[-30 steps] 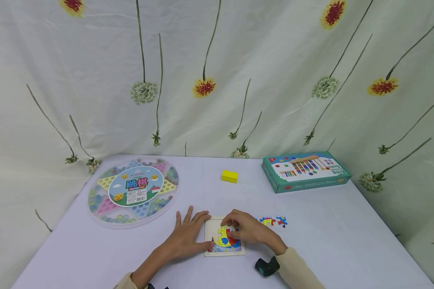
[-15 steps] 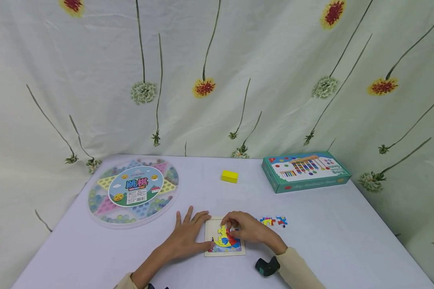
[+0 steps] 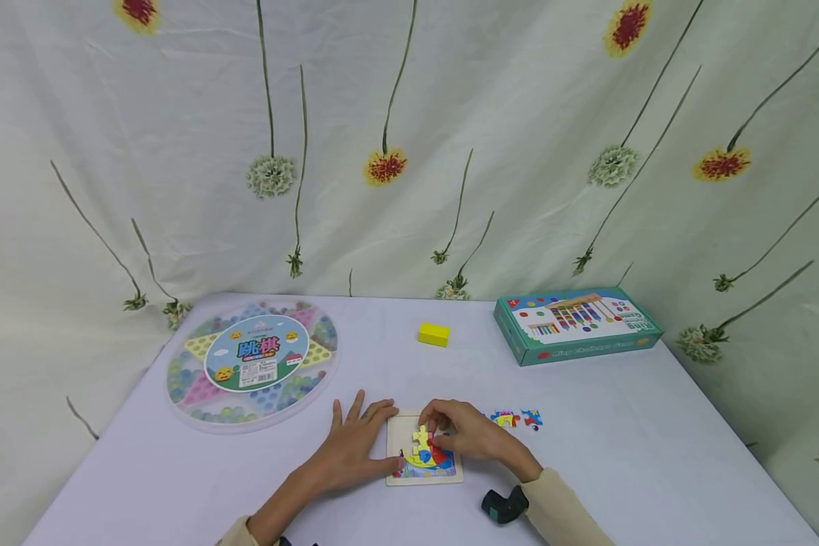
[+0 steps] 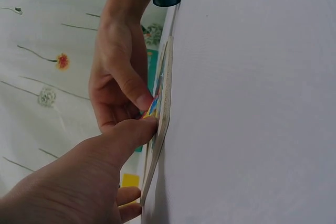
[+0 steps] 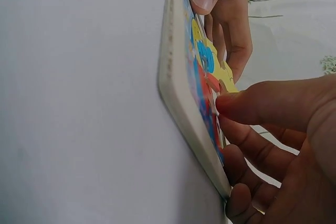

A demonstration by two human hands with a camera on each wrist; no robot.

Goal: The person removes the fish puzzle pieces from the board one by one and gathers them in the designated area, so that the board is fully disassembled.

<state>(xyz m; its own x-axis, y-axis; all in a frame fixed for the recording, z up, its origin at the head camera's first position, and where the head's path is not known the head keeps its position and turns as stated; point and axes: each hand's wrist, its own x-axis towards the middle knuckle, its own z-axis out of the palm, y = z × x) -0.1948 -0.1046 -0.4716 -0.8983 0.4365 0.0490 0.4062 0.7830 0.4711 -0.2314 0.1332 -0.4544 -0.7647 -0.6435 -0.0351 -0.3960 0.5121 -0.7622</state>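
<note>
A small wooden jigsaw board (image 3: 397, 434) with a colourful picture lies flat on the white table. On its left side, my left hand (image 3: 355, 451) has its fingers spread, and its thumb rests on the board's lower left part. My right hand (image 3: 469, 429) is over the board's upper right, thumb and fingertips pinching a yellow and red puzzle piece (image 5: 227, 77). That piece is tilted up from the picture in the right wrist view. Below it, the laid yellow, blue and red pieces (image 3: 426, 457) fill the lower picture, and my right fingers hide the upper right corner.
Loose puzzle pieces (image 3: 505, 418) lie right of the board, partly behind my right hand. A yellow block (image 3: 433, 334) sits farther back. A round Chinese checkers set (image 3: 198, 345) is at the left, a green game box (image 3: 590, 352) at the back right.
The yellow piece in my right fingers has shifted slightly and tilted over the board, with my right hand moving very little. My left hand stays in place.
</note>
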